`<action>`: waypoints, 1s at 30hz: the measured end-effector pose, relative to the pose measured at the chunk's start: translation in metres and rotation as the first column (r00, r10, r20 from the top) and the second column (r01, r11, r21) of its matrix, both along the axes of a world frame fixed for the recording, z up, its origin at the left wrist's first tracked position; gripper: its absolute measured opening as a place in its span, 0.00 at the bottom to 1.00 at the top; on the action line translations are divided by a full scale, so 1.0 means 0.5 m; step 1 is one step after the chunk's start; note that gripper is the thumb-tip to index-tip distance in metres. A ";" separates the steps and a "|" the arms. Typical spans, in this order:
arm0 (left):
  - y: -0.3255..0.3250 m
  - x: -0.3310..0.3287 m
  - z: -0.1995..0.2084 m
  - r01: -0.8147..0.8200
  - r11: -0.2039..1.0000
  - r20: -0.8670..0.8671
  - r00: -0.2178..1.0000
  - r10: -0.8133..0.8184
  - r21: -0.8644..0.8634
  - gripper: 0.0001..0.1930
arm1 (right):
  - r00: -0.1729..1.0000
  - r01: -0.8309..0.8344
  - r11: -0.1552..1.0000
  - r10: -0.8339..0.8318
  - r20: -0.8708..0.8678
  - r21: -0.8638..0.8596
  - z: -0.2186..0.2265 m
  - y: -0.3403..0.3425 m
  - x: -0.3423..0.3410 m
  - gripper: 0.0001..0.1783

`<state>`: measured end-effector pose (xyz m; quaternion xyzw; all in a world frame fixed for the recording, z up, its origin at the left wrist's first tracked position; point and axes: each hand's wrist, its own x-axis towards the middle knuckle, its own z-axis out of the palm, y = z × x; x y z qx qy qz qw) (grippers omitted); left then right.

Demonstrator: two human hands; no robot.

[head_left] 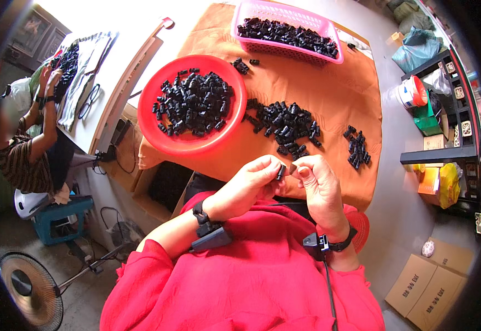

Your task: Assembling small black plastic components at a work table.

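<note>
My left hand (254,182) is closed round a small black plastic part (280,172), its thumb pressed along the top. Close beside it, my right hand (320,179) has thumb and forefinger pinched together; whatever lies between those fingertips is too small to make out. Both hands are just above the near edge of a table with an orange cloth (339,94). Ahead of them lies a loose pile of black parts (291,124), with a smaller group (357,148) to the right. A round red basin (151,132) at the left holds many more such parts.
A pink plastic basket (328,27) full of black parts stands at the far edge. To the left, another person (25,127) works at a white table (113,71). A fan (31,289) is at lower left, a dark shelf (439,157) and cardboard boxes (428,281) at right.
</note>
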<state>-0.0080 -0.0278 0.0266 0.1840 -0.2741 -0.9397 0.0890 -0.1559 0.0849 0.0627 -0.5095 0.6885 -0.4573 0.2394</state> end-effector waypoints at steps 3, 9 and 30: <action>-0.014 -0.013 -0.002 -0.012 0.999 0.067 0.998 0.015 -0.044 0.11 | 0.998 0.027 0.999 -0.029 0.063 0.020 0.007 -0.014 -0.009 0.08; -0.038 -0.049 0.006 -0.025 0.998 0.069 0.997 0.028 -0.054 0.10 | 0.998 0.025 1.000 -0.025 -0.061 -0.012 0.021 -0.041 -0.030 0.05; -0.154 -0.158 0.114 -0.107 0.978 0.033 0.993 0.115 -0.181 0.09 | 0.990 -0.051 0.991 0.034 -0.137 -0.125 0.122 -0.172 -0.153 0.07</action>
